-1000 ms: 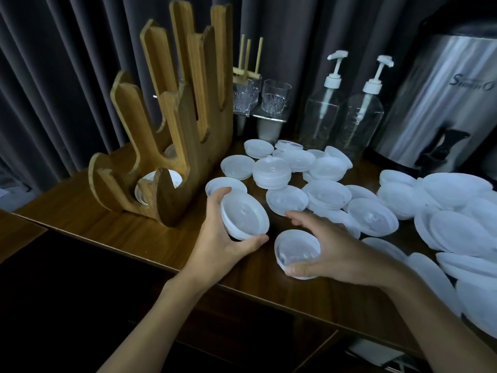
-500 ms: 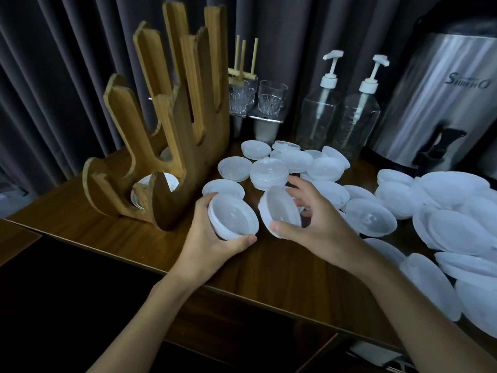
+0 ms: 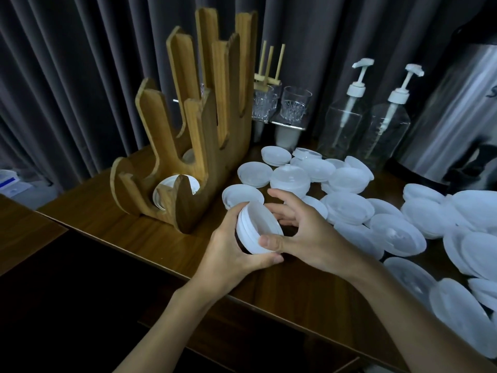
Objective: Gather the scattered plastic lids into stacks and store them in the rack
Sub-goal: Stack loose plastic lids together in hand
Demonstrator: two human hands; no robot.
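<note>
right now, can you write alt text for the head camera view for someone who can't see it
Two hands, left hand and right hand, hold a small stack of white plastic lids above a wooden counter. A wooden rack stands to the left; loose lids are scattered to the right.

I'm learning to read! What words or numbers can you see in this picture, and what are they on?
"S": the only letter showing, on the big steel urn at the right edge; the rest of the word is cut off by the picture.
Fine marks run down the right pump bottle, too small to read.
The blue and white packet at the far left is too blurred to read.
The lids and wooden rack show no writing.
</note>
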